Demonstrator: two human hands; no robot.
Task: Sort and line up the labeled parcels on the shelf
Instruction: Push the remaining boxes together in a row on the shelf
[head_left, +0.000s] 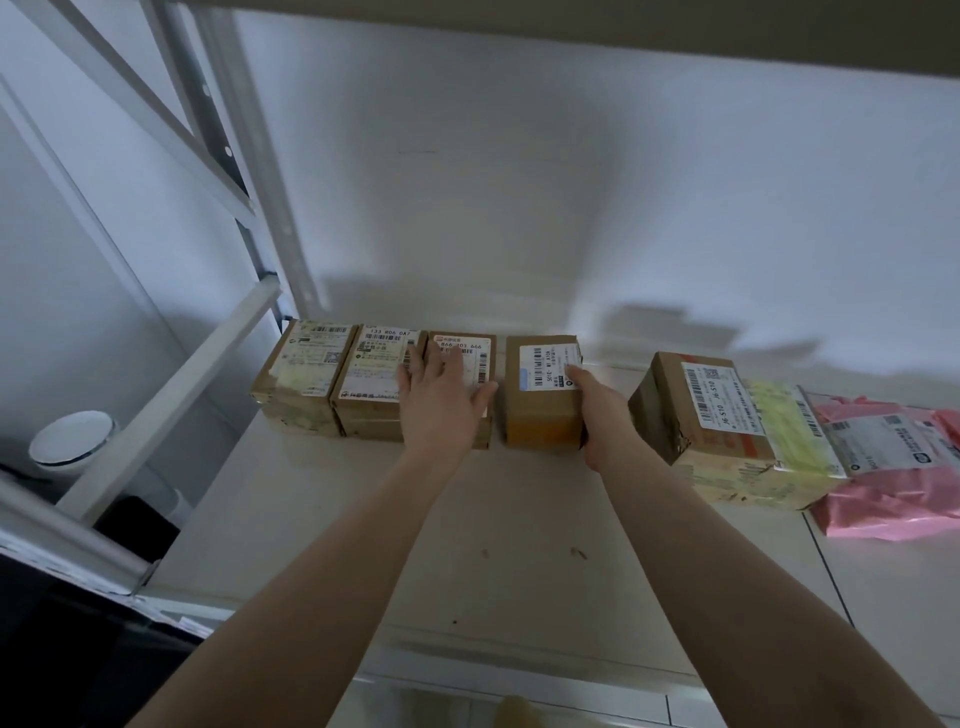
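**Two hands at a row of labeled parcels on a white shelf**

Where the white shelf (519, 519) meets the back wall, small brown cardboard boxes stand in a row, each with a white printed shipping label and barcodes on top. The first box (301, 379) sits at the far left beside the metal shelf post (244, 208), touching the second box (371, 384), which touches the third box (467, 358). The left hand (441, 400) lies flat on top of the third box, fingers straight and spread, its grip wide open and holding nothing. Just right of a narrow gap stands the fourth box (540, 395), its front sealed with yellowish tape. The right hand (597, 410) grips this box by its right side, the thumb on its top label; the other fingers are hidden behind it. Further right, well apart, a larger taped box (696, 415) sits at an angle, with a yellow-green padded parcel (784, 426) touching it and a pink plastic mailer (893, 483) beyond, both labeled
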